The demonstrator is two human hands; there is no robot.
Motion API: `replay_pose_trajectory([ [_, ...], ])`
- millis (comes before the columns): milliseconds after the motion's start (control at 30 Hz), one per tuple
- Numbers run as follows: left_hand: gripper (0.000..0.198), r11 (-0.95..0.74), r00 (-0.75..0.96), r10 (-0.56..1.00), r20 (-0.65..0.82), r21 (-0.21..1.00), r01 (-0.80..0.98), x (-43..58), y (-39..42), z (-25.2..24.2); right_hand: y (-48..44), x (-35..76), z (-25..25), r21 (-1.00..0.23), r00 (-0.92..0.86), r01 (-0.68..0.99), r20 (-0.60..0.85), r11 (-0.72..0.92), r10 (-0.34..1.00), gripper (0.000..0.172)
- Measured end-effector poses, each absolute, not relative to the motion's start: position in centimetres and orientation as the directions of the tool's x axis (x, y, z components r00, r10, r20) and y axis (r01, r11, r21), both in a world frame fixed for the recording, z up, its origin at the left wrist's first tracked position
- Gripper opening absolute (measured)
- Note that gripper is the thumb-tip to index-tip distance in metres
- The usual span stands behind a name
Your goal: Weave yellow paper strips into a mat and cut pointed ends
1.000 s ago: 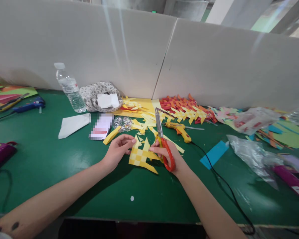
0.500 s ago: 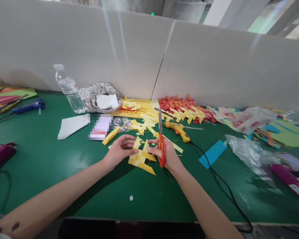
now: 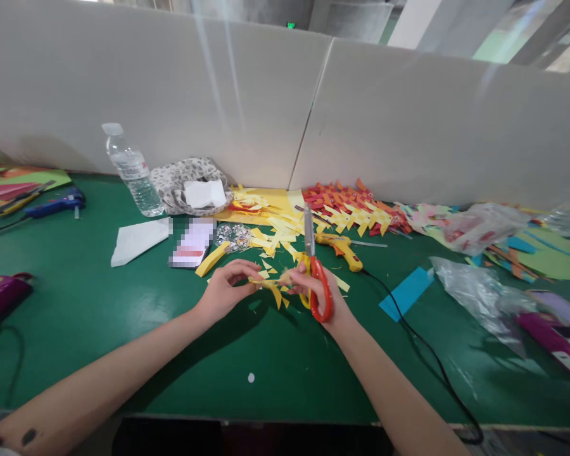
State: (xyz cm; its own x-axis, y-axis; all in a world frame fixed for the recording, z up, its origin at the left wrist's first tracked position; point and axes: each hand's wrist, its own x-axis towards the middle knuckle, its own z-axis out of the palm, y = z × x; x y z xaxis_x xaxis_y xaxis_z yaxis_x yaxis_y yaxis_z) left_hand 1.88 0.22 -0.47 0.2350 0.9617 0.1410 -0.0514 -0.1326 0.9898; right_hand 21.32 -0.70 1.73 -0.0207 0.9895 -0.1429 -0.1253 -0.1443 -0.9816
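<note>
My left hand pinches the left side of a small woven yellow paper piece, seen nearly edge-on above the green table. My right hand carries a pair of scissors with red and yellow handles, blades pointing up and away. Its fingertips also reach the right side of the paper piece. Yellow paper scraps lie just beyond both hands. A yellow glue gun rests behind my right hand, and a folded yellow strip lies behind my left hand.
Red and yellow woven paper pieces are piled by the partition. A water bottle, a phone and a dish of small beads or eyes stand left. On the right are a blue paper strip, a plastic bag and a black cord.
The woven paper piece has turned from facing me to nearly edge-on between my hands. The scissors have tilted and shifted slightly right and down in my right hand.
</note>
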Motion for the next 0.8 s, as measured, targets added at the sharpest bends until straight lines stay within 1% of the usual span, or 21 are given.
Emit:
replay_pose_trajectory([
  [33, 0.003, -0.185, 0.228, 0.956, 0.184, 0.983, -0.015, 1.8, 0.2, -0.4, -0.7, 21.4, 1.9, -0.977, 0.000, -0.166, -0.138, -0.136, 0.990, 0.038],
  [133, 0.011, -0.270, 0.210, 0.945, 0.252, 0.961, 0.060, 1.5, 0.2, -0.3, -0.6, 21.5, 1.7, -0.963, 0.035, -0.247, -0.122, -0.110, 0.992, 0.040],
  [233, 0.013, -0.281, 0.194, 0.945, 0.265, 0.958, 0.057, 1.5, 0.1, -0.4, -0.5, 21.4, 1.2, -0.967, 0.042, -0.241, -0.100, -0.087, 0.994, 0.048],
  [367, 0.012, -0.206, 0.186, 0.963, 0.197, 0.978, 0.031, 1.7, 0.0, -0.5, -0.7, 21.1, 1.0, -0.973, 0.018, -0.203, -0.112, -0.106, 0.993, 0.051],
  [433, 0.012, -0.173, 0.192, 0.969, 0.157, 0.982, 0.071, 1.8, -0.1, -0.5, -0.8, 21.1, 1.0, -0.971, 0.002, -0.215, -0.107, -0.104, 0.994, 0.052],
  [533, 0.015, -0.166, 0.207, 0.968, 0.140, 0.979, 0.115, 1.9, -0.3, -0.2, -0.7, 21.2, 0.9, -0.968, 0.014, -0.239, -0.085, -0.079, 0.996, 0.050],
  [700, 0.028, -0.079, 0.242, 0.966, 0.088, 0.996, -0.046, 1.9, -0.6, 0.4, -0.4, 21.5, 0.7, -0.981, 0.039, -0.192, -0.035, -0.027, 0.999, 0.046],
  [800, 0.026, -0.035, 0.208, 0.977, 0.040, 0.999, -0.028, 1.8, -0.3, 0.3, -0.5, 21.4, 0.9, -0.990, 0.027, -0.138, -0.006, -0.003, 1.000, 0.045],
])
